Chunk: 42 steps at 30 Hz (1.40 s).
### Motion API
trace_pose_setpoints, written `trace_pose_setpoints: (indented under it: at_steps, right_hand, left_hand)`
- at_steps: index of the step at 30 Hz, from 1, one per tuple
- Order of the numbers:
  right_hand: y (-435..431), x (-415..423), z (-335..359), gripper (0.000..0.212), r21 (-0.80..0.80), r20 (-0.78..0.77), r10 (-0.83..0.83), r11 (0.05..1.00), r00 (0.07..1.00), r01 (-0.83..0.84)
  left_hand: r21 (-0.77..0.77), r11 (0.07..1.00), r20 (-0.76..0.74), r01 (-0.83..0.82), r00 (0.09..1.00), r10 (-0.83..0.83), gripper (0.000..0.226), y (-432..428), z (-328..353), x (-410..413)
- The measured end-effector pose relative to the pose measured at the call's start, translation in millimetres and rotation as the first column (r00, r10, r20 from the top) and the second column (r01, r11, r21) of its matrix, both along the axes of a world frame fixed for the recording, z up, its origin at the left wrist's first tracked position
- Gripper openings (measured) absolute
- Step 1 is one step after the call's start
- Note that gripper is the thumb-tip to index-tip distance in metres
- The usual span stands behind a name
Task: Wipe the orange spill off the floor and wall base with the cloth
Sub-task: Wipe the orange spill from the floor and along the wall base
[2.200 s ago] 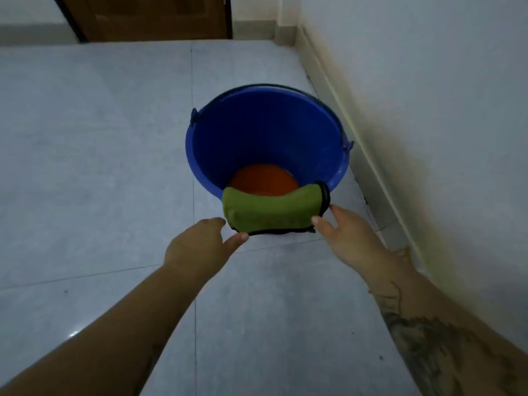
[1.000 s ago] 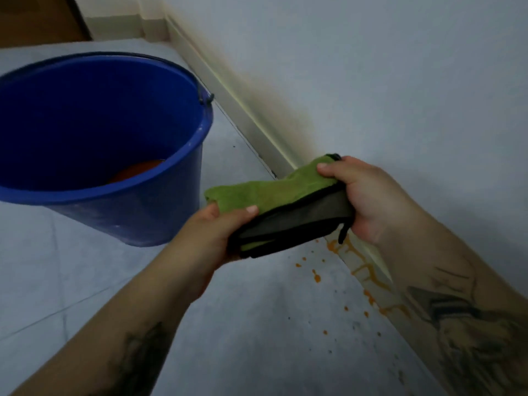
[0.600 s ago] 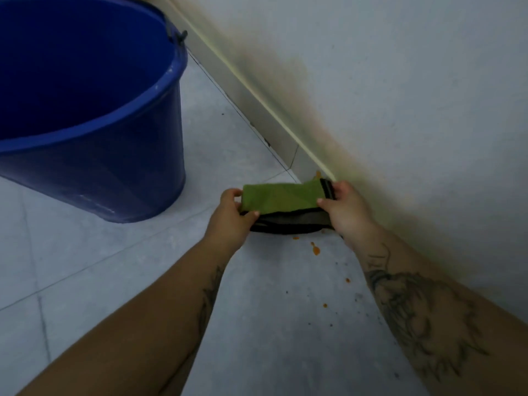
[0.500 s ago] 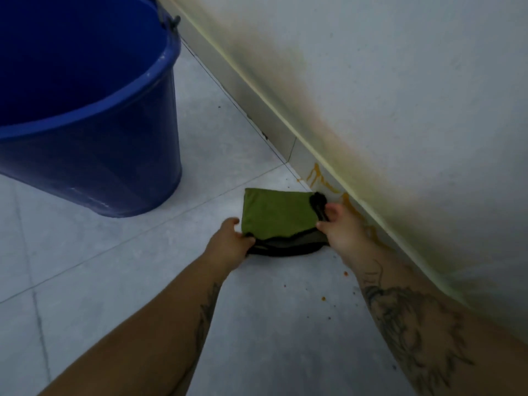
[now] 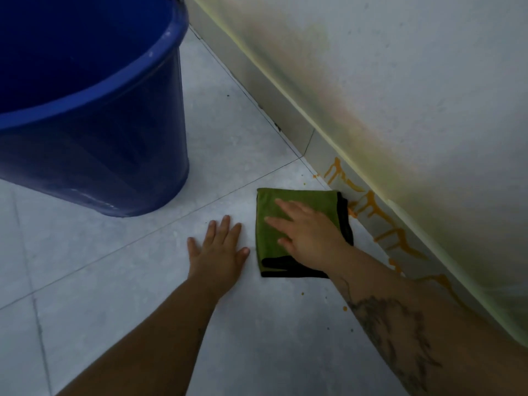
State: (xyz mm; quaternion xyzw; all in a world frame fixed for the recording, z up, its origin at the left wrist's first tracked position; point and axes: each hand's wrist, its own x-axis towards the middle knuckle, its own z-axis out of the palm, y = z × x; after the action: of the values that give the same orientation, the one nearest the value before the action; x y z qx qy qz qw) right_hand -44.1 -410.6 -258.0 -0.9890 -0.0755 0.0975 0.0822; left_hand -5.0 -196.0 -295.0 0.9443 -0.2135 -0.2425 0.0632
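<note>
Green folded microfibre cloth with black edging (image 5: pixel 297 221) looks soft, light and limp, best pressed flat under a palm rather than pinched. It lies on the pale tiled floor (image 5: pixel 257 324), touching the wall base where orange drips (image 5: pixel 368 201) run. The right hand (image 5: pixel 308 232) rests spread on it; the left hand (image 5: pixel 217 252) lies open just beside.

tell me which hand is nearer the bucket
Left. The left hand lies flat on the floor just below the bucket; the right hand presses the cloth farther off.
</note>
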Motion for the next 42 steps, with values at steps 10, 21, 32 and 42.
trace_pose_setpoints:
  at_steps: [10,21,32,42]
  right_hand:
    - [2,7,-66,0.072,-0.058,0.029,-0.620,0.782,0.784,0.621]
    - [27,16,-59,0.067,-0.026,0.012,-0.166,0.986,0.986,0.166]
    - [22,-45,-59,0.071,-0.111,-0.019,-0.744,0.665,0.668,0.738]
    - [12,52,-57,0.066,-0.022,-0.005,-0.291,0.957,0.957,0.290]
  left_hand:
    - [-0.047,0.998,0.200,0.040,0.979,-0.030,0.063,10,-24,-8]
    - [-0.063,0.998,0.191,0.031,0.981,-0.018,0.063,9,-26,-9]
    - [-0.021,0.999,0.190,0.028,0.982,-0.024,0.069,9,-24,-10]
    - [-0.011,0.999,0.214,0.037,0.976,-0.034,0.066,9,-27,-9]
